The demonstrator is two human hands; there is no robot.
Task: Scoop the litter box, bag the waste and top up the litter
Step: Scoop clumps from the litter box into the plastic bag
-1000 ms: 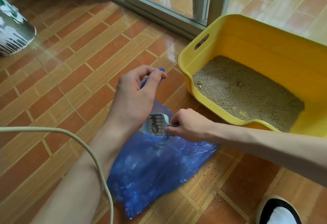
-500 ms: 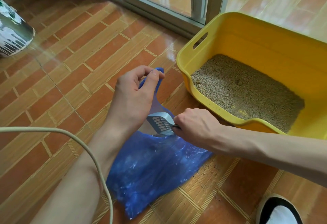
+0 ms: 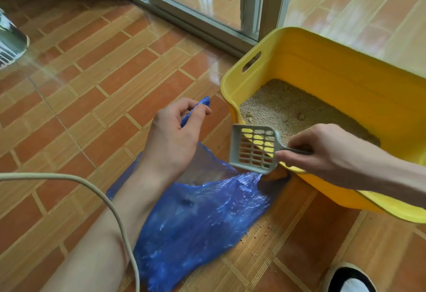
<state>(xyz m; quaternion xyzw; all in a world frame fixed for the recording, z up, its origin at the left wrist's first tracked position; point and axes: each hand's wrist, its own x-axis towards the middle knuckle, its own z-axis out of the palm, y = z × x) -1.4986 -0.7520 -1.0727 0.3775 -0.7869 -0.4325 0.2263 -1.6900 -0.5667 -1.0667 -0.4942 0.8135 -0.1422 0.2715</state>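
The litter box, a yellow tub with a slot handle in its end wall, stands on the tiled floor just in front of the sliding door frame. Tan litter covers its bottom, with a few small clumps showing near the end closest to the bag.

The right hand reaches in over the box's near rim and grips the thin handle of a grey slotted scoop between thumb and curled fingers. The scoop is held in the air just outside the box's low near lip, above the mouth of the bag. Its tray faces up and the yellow wall of the box shows through the slots; a little litter clings at its back edge, otherwise the tray looks bare.

The left hand is beside the box, on the side away from the door. It pinches one blue handle of the bag between thumb and forefinger and lifts it, keeping the mouth open. The bag itself lies flat and crumpled on the floor, touching the box's near corner. A dark lump shows through the plastic; what it is cannot be told.

Scattered grains lie on the tiles between bag and box. A pale cable crosses the left forearm. A dark-and-white shoe is at the frame's lower edge, well clear of the box.
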